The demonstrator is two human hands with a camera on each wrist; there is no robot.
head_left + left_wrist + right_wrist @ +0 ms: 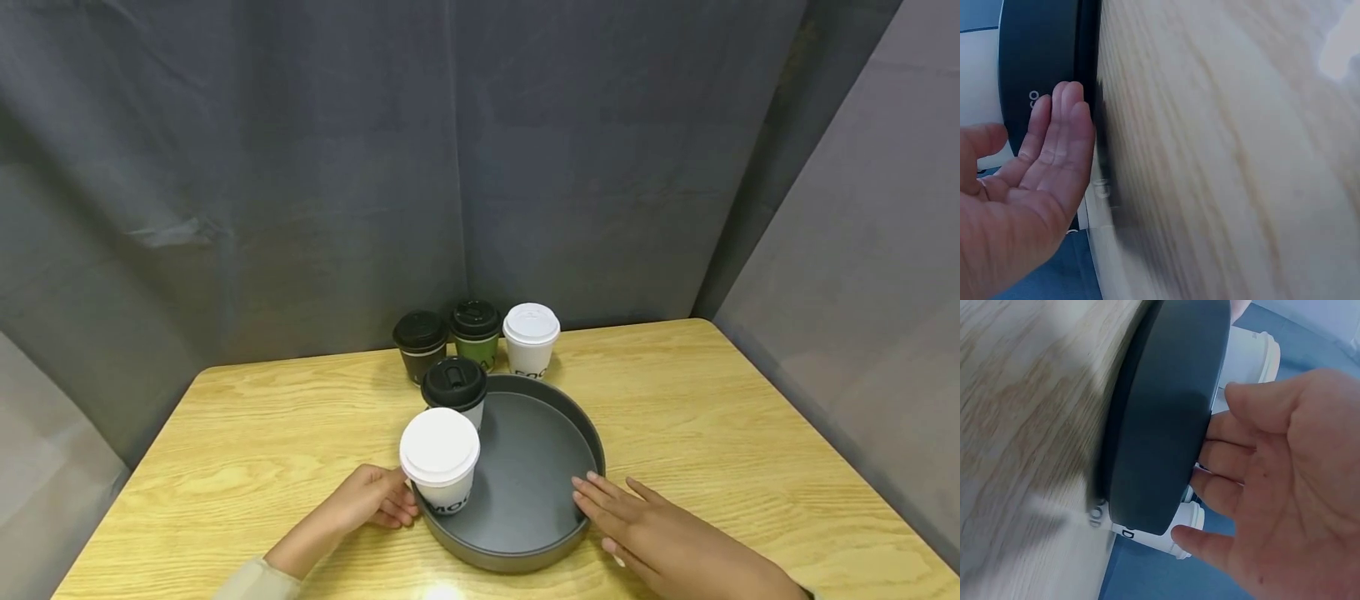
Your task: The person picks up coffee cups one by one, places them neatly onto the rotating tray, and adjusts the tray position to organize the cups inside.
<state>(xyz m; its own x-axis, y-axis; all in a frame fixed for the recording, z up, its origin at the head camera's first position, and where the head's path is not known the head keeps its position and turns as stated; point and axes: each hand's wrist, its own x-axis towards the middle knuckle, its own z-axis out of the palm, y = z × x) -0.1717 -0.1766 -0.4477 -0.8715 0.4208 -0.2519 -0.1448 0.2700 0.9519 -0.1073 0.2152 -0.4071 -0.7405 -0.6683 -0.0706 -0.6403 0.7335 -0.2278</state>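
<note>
A round dark grey pan [532, 467] sits on the wooden table. Inside it, along the left side, stand a white cup with a white lid [438, 454] and, behind that, a white cup with a black lid [454, 385]. My left hand [371, 498] is at the pan's left side; in the left wrist view its nearly straight fingers [1063, 137] lie along the dark outer wall, thumb up near the rim. Across from it, my right hand [652, 529] has its extended fingers at the right rim. In the right wrist view, some of these fingertips are hidden behind the rim.
Behind the pan stand a dark cup with a black lid [421, 343], a green cup with a black lid [476, 333] and a white cup with a white lid [531, 337]. Grey curtains [337, 183] hang beyond the back edge of the wooden table [712, 425] and at both sides.
</note>
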